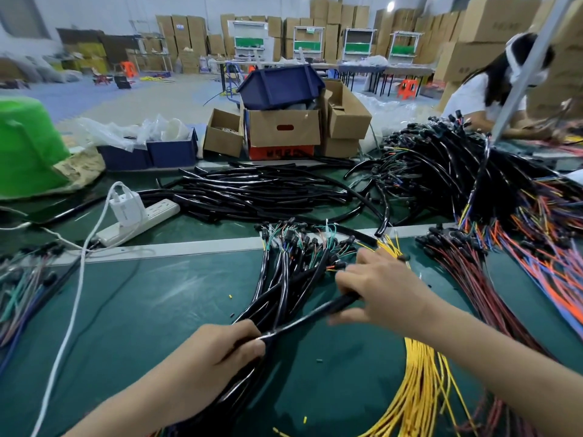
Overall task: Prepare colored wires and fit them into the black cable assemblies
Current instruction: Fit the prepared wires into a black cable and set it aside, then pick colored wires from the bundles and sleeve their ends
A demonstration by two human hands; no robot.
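Observation:
A bundle of black cable assemblies (285,279) with colored wire ends fans out on the green mat in front of me. My left hand (217,351) grips the bundle at its near end. My right hand (375,288) holds the far end of one black cable (310,316) that is pulled out of the bundle and runs back to my left hand. A sheaf of yellow wires (419,383) lies under my right forearm. Red and brown wires (479,288) lie further right.
A large heap of black cables (252,193) and finished assemblies (441,171) covers the back of the table. A white power strip (138,220) with a charger sits at left, beside more wires (22,285). Cardboard boxes (284,130) stand behind. A person works at far right.

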